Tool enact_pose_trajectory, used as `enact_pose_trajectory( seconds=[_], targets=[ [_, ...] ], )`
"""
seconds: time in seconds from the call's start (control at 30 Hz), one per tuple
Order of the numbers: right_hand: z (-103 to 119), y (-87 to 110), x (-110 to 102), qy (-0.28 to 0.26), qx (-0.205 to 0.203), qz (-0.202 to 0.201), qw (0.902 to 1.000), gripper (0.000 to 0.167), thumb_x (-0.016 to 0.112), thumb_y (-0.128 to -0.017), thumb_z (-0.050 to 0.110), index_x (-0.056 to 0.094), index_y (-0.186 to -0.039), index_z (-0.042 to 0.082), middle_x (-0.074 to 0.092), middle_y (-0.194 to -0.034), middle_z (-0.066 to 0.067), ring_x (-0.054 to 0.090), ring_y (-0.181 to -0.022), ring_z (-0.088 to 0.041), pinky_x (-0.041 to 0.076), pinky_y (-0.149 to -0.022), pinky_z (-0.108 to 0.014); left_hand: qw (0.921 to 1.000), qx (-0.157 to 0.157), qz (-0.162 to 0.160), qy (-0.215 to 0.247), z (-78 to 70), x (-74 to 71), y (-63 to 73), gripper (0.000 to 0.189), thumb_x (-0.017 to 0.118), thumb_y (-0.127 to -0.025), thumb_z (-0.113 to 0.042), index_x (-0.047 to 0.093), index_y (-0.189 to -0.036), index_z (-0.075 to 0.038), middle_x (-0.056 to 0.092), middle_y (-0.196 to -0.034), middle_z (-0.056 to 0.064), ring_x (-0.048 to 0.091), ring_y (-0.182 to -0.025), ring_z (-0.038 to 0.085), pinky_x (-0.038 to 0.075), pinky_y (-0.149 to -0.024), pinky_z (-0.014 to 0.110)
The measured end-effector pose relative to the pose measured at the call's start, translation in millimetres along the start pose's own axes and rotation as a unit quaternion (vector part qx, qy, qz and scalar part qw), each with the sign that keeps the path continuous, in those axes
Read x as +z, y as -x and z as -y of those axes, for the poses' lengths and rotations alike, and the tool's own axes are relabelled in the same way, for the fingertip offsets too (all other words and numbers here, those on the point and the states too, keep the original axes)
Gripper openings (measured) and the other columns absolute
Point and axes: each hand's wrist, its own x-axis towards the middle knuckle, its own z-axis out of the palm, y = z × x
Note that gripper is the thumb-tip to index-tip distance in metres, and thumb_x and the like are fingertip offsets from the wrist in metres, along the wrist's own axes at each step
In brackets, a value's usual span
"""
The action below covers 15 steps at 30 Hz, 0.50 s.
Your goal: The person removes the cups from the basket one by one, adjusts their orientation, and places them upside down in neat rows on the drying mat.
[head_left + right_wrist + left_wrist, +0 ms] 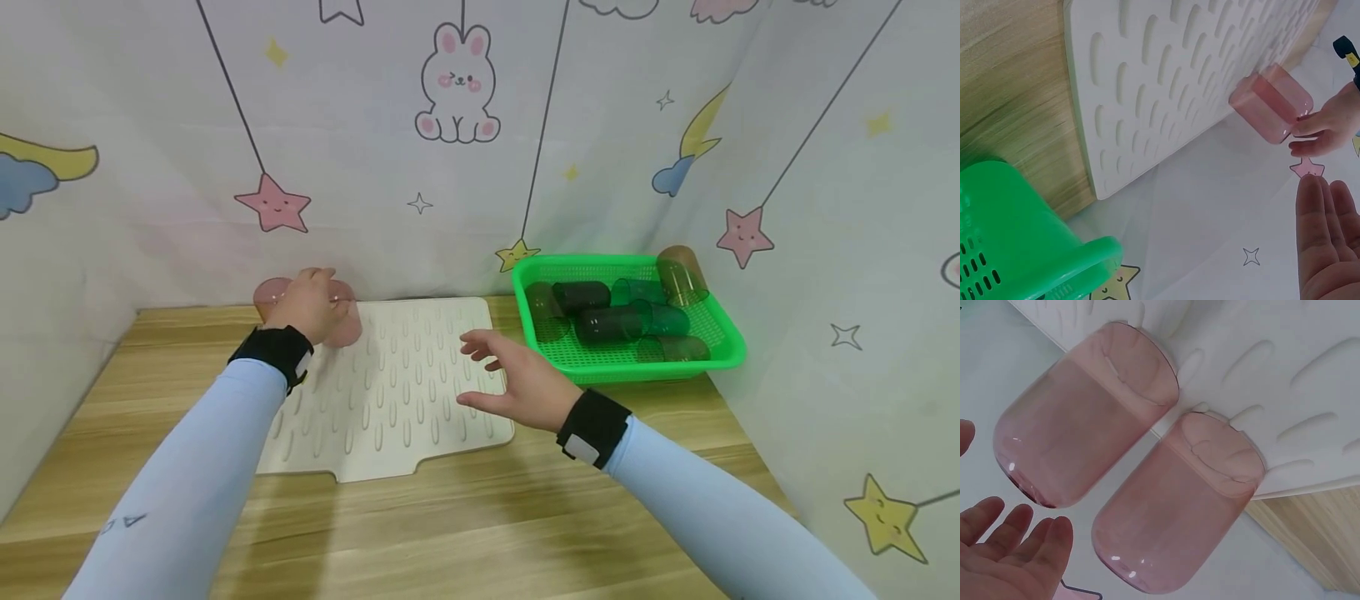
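Observation:
Two transparent pink cups (1088,415) (1175,506) stand upside down, side by side, on the far left of a white drying mat (420,367) with raised ridges. My left hand (303,304) is over them in the head view, partly hiding both. In the left wrist view its fingers (1054,544) are spread and loosely bent beside the cup bases, with nothing gripped. The right wrist view has that hand close to the bottom of one pink cup (1272,103); contact is unclear. Above the mat's right side, my right hand (517,379) hovers with thumb and fingers apart, holding nothing.
A green plastic basket (630,375) at the right holds several transparent cups in black (603,325), teal (667,318) and brown, one amber cup (682,275) leaning on its rim. A patterned white curtain (375,167) hangs behind the wooden table (450,533).

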Motion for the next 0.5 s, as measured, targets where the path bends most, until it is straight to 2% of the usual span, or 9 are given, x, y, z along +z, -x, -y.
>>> enact_pose_trajectory(
  seconds=[0.23,0.4,0.5],
  targets=[
    [-1.6,-0.8,-2.1,0.004,-0.005,-0.004,1.0000,0.071,0.080,-0.089,0.035,0.045,-0.146,0.012,0.064,-0.130,-0.003,0.065,-0.114,-0.019,0.055,-0.101,-0.036,0.9994,0.031,-0.012,0.005,-5.8,-7.2,5.9,0.063,0.056,-0.101,-0.023,0.034,-0.153,0.005,0.034,-0.156,0.031,0.035,-0.143,0.048,0.033,-0.118,0.062],
    [-3.7,-1.7,-3.5,0.013,-0.003,-0.007,0.9999,0.067,0.079,-0.090,0.034,0.046,-0.144,0.012,0.065,-0.127,-0.003,0.066,-0.112,-0.019,0.056,-0.100,-0.037,0.9979,0.045,-0.022,0.042,-15.4,-12.6,14.6,0.062,0.055,-0.100,-0.024,0.036,-0.153,0.002,0.036,-0.157,0.028,0.037,-0.144,0.046,0.036,-0.117,0.062],
    [-4.2,-1.2,-5.6,0.017,0.000,-0.009,0.9998,0.065,0.078,-0.090,0.033,0.047,-0.143,0.012,0.066,-0.125,-0.003,0.066,-0.111,-0.019,0.056,-0.100,-0.039,0.9964,0.045,-0.025,0.067,-25.8,-17.4,25.2,0.062,0.055,-0.100,-0.026,0.037,-0.154,-0.001,0.043,-0.154,0.026,0.043,-0.141,0.045,0.042,-0.112,0.063]
  ],
)
